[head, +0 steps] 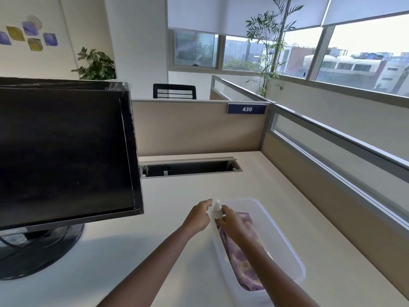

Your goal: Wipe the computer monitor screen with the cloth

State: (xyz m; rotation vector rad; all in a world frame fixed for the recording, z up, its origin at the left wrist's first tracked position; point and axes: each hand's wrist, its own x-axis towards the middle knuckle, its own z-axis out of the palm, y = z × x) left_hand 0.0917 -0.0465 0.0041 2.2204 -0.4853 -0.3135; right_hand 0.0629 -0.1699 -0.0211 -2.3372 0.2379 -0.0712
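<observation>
A black computer monitor (64, 151) with a dark screen stands at the left of the desk on a round black base. A purple and yellow patterned cloth (241, 260) lies inside a clear plastic bin (287, 244) at the lower right. My right hand (233, 224) holds a small white spray bottle (217, 209) upright over the bin's near left rim. My left hand (199, 214) is just left of the bottle, fingers curled near its top; whether they touch it is hard to tell.
The white desk (254, 185) is enclosed by beige partition walls at the back and right. An open cable tray slot (190, 168) runs along the back. A label reading 439 (246, 109) hangs on the rear partition. Cables trail by the monitor base (33, 251).
</observation>
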